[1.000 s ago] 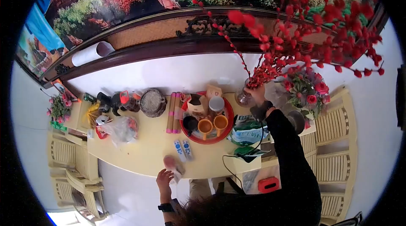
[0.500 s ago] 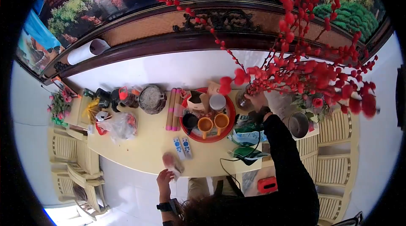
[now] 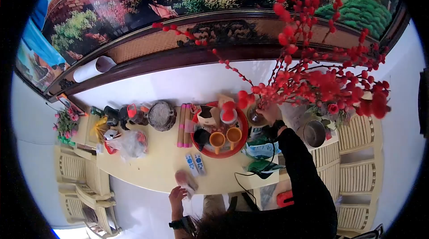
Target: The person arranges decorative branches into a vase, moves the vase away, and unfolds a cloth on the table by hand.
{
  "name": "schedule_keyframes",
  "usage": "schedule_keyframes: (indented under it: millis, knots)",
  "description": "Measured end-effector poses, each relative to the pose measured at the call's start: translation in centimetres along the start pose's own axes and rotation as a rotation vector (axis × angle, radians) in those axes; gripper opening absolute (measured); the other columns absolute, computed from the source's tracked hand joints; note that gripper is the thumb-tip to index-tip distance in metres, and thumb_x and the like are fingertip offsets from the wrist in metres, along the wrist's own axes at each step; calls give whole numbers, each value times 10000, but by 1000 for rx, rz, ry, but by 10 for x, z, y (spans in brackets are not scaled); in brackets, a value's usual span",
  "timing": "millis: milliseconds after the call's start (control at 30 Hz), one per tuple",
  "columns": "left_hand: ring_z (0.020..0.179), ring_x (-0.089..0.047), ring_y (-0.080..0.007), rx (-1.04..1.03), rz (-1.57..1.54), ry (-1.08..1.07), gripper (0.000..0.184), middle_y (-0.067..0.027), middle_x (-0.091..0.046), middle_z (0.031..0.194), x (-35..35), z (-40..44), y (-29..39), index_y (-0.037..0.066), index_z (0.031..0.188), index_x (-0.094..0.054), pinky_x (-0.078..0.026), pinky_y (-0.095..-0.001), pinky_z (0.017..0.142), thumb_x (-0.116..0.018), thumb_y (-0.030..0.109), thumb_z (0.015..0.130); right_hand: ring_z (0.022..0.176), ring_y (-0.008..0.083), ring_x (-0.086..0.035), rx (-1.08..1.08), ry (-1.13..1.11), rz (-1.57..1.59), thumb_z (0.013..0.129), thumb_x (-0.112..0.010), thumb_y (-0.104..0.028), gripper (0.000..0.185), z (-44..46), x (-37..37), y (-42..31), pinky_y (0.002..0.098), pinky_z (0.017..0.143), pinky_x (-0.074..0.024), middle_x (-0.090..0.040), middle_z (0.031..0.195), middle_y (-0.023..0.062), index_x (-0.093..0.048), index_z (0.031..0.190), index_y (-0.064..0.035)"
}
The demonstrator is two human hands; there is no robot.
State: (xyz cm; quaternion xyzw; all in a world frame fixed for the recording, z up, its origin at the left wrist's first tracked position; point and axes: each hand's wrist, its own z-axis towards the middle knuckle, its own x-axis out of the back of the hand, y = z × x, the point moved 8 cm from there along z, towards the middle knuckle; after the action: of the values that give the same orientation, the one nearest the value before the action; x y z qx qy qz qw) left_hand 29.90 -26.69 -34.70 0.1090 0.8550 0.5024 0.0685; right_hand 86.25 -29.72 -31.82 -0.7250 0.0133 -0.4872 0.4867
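My right hand [image 3: 270, 113] is closed around the neck of a dark vase [image 3: 255, 116] behind the right side of the red tray. Long branches with red berries [image 3: 308, 82] rise from this vase and spread to the right. My left hand [image 3: 177, 195] is at the front table edge with its fingers curled on a crumpled pinkish and white cloth [image 3: 187, 180]. Two white remote controls [image 3: 195, 164] with blue buttons lie just behind the cloth. The red round tray [image 3: 225, 153] carries two orange mugs [image 3: 217, 140], a black cup [image 3: 201, 137] and a box.
Green and white packets [image 3: 261, 150] and a black cable [image 3: 243, 181] lie right of the tray. A metal pot [image 3: 314, 133] stands farther right. Left are rolled tubes [image 3: 183, 125], a stone bowl [image 3: 161, 115] and a plastic bag [image 3: 132, 144]. Wooden chairs [image 3: 357, 158] flank the table.
The view has tilted slightly upward, so the table appears lower. Both hands keep nearly the same places at the vase and the cloth.
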Motion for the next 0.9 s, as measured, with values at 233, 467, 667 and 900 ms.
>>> schedule_keyframes:
  millis: [233,467,667,900]
  knots:
    - [749,-568,-204,6,-27,-22,270,-126,-563,859,1,-2,-7,-34,1001,-458,-473,-280,641,-486,40,743,1111,279,-325,-123,-88,239,692,-640,-230,732,-11,-2,-5,400,916,-317,-287,1233,136,-177,1235,-66]
    - [724,-572,-203,50,-44,-7,299,-122,-569,817,6,-8,-9,-29,999,-457,-477,-274,606,-509,77,725,1047,262,-394,135,371,543,600,-703,-192,744,-5,-25,41,380,871,-341,-372,1158,119,-258,1179,-49]
    - [701,-573,-204,49,-178,-105,253,-131,-569,811,5,-4,-16,-17,992,-462,-482,-278,577,-483,18,742,997,267,-450,-62,500,403,543,-737,-253,706,-15,-36,41,344,817,-368,-461,1092,134,-370,1101,-24]
    - [724,-574,-205,17,-3,-84,246,-129,-570,812,5,-14,-9,-39,982,-457,-481,-272,605,-483,45,753,1037,263,-410,55,115,518,623,-676,-206,634,-21,-38,39,356,862,-338,-420,1147,111,-349,1138,-33]
